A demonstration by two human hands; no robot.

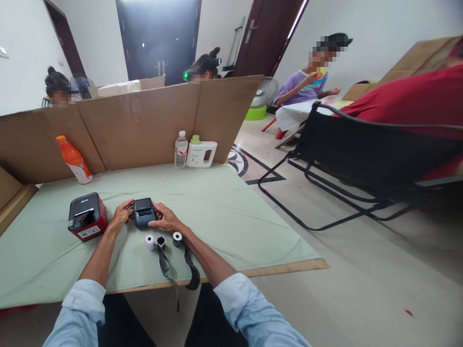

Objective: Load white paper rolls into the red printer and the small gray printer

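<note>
The right hand (pixel 166 218) holds the printer (pixel 143 218), thumb on its near corner and fingers along its right side, where the grip is partly hidden. The left hand (pixel 124 213) has its fingers bunched at the printer's left side; whether they pinch it is hard to make out. The printer rests on or just above the desk (pixel 235 212); its underside is hidden. Both forearms reach forward and converge on it, and the rolled blue sleeves (pixel 246 299) are cut off below.

Just nearer lie three rolls (pixel 149 242), two with dark strips (pixel 193 274) trailing over the edge. The red machine (pixel 88 217) stands left of the left hand. Farther back are an orange bottle (pixel 75 161), a clear bottle (pixel 181 152) and a white jug (pixel 200 153), before cardboard (pixel 141 130) that hides most of two people (pixel 60 86).
</note>
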